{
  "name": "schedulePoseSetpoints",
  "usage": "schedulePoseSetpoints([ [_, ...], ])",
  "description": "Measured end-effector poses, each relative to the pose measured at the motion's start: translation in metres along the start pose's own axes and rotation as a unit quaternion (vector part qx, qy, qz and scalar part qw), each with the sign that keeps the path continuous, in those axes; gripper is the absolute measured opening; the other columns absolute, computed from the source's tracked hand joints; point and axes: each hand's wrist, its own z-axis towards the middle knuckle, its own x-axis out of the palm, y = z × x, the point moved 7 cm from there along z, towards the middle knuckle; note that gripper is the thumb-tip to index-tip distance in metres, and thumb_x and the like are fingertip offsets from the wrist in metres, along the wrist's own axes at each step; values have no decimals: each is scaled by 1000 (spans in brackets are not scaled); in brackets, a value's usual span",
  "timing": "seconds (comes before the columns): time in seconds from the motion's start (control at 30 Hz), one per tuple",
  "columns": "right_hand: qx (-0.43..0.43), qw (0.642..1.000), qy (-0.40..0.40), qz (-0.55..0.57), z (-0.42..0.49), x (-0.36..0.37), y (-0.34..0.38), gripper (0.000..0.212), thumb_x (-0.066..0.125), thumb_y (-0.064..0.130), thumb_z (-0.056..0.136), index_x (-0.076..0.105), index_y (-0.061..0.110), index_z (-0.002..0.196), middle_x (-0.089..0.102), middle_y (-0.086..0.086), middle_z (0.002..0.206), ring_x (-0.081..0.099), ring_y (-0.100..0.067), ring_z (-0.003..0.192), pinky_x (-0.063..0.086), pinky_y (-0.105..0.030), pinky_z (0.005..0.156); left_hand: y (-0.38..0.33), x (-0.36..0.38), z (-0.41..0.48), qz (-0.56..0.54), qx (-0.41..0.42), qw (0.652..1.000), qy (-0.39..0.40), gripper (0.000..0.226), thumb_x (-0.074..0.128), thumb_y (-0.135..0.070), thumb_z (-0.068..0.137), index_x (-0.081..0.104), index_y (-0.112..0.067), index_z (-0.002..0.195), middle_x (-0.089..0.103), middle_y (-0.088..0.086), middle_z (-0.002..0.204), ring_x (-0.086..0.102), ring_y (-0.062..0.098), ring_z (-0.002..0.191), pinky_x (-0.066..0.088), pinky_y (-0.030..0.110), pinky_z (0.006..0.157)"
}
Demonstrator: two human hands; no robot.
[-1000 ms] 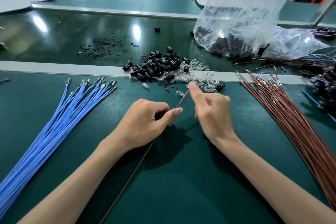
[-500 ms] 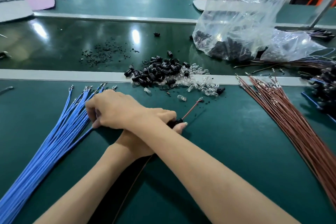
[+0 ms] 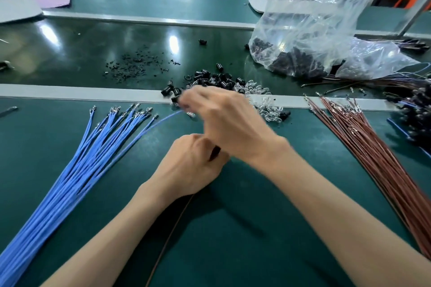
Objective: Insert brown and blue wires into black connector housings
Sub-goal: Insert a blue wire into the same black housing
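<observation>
Blurred right hand (image 3: 229, 123) apparently pinches a blue wire (image 3: 168, 119).

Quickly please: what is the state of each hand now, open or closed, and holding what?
Left hand: closed, holding a black connector housing and a brown wire.
Right hand: closed, blurred, apparently pinching one blue wire.

Bare mat (image 3: 256, 228) between blue wires (image 3: 77, 170) and brown wires (image 3: 382, 158)
</observation>
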Motion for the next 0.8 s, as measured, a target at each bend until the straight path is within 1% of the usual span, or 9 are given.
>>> schedulePoseSetpoints([
  [0.13,57,996,-61,11,-56,-17,-59,5,58,-6,84,60,-3,86,59,-14,86,57,-31,81,48,-34,83,16,-5,3,-127,-82,988,-28,37,43,-36,99,54,-10,75,60,-3,61,55,19,57,44,32,60],
  [0.2,96,993,-74,-6,-74,-14,-79,5,61,-8,80,61,-4,83,59,-15,87,58,-32,82,45,-28,88,23,-6,3,-254,-125,958,-35,35,45,-30,100,52,-11,70,63,-2,60,53,13,49,42,23,54],
  [0.27,159,982,-97,-20,-82,-10,-93,10,62,-11,77,64,-4,84,60,-16,91,60,-30,85,42,-23,88,26,-4,3,-369,-147,918,-16,34,42,-30,98,46,-10,71,67,3,63,54,16,47,40,21,49],
  [0.33,223,967,-116,-37,-84,-8,-103,14,60,-11,78,66,-5,89,60,-17,97,61,-31,90,43,-23,87,23,-4,1,-421,-138,896,24,33,42,-35,97,42,-12,73,71,6,72,57,19,49,40,20,50],
  [0.47,284,945,-135,-85,-88,-12,-113,20,57,-11,77,69,-8,93,60,-23,101,60,-37,91,39,-25,85,9,-3,-3,-375,-77,919,98,27,41,-29,94,51,-15,73,74,7,87,60,19,62,41,19,61],
  [0.53,319,931,-164,-70,-91,-18,-118,21,56,-8,79,69,-8,96,58,-23,101,58,-34,90,40,-24,84,4,0,-4,-328,-51,937,112,26,46,-29,92,63,-27,71,70,7,93,59,16,71,41,19,68],
  [0.63,362,902,-233,-18,-97,-29,-125,27,55,-4,82,68,-6,105,56,-21,104,51,-18,87,32,-3,83,1,4,-3,-203,-12,972,116,26,52,-45,86,64,-26,72,57,-6,109,54,9,76,38,19,72],
  [0.73,413,867,-279,31,-106,-34,-137,28,54,-2,86,68,-2,110,55,-16,104,45,-5,85,28,5,76,-2,8,-3,-145,12,980,134,28,47,-53,83,61,-31,71,58,-13,99,56,10,76,42,26,75],
  [0.8,456,839,-290,61,-114,-32,-149,29,54,1,88,69,3,112,57,-15,109,54,-16,94,30,5,74,-3,7,-2,-160,14,978,131,30,48,-50,85,63,-27,70,60,-8,85,57,17,74,44,32,73],
])
